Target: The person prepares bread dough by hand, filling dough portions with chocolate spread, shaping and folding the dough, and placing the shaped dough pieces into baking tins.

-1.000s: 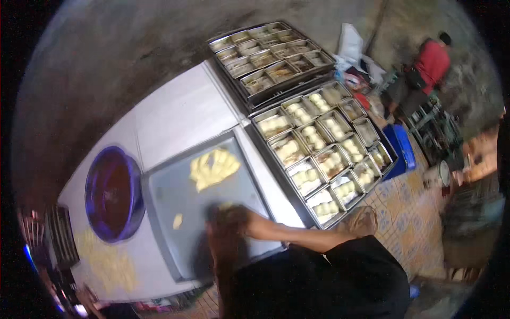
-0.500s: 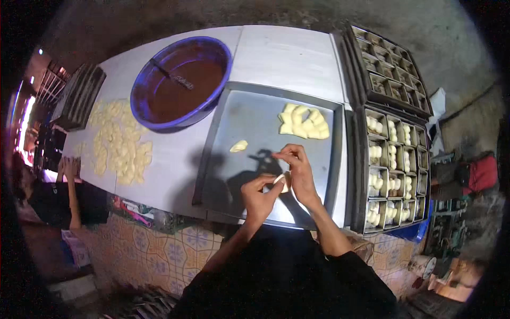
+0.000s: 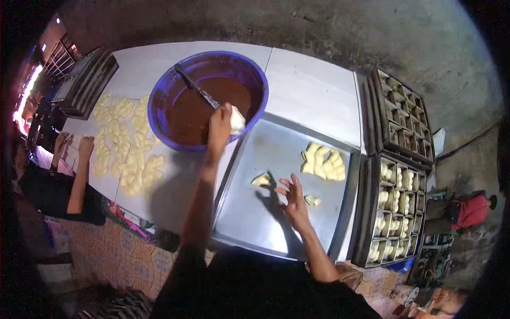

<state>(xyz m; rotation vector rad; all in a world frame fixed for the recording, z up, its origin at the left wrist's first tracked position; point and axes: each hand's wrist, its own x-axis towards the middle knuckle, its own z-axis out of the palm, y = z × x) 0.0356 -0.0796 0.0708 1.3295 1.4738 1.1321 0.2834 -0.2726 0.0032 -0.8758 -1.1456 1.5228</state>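
- Left hand (image 3: 219, 127): grasping. Your thumb and fingers pinch a flattened dough piece (image 3: 237, 122) above the near right rim of the purple basin (image 3: 260, 87).
- Basin: stands along the far edge of the worktop (image 3: 313, 80), left of the tray, with a brown mass (image 3: 183, 114) inside. A long-handled utensil (image 3: 199, 91) leans on its far left rim, its lower end just beside your left fingers (contact with them: cannot tell).
- Right hand (image 3: 294, 204): released, your fingers spread above the metal tray (image 3: 244, 220) at the worktop's near edge. One small dough scrap (image 3: 261, 179) lies to its left, another (image 3: 312, 200) to its right.
- Tray's far right corner: a cluster of dough strips (image 3: 325, 162), packed side by side.
- Worktop's left part: many pale dough pieces (image 3: 127, 143) spread out, with a co-worker's hands (image 3: 85, 147) at the left edge.
- Worktop's right edge: a nearer divided pan (image 3: 368, 223) with dough lumps in most compartments, and a farther divided pan (image 3: 378, 106) beyond it.
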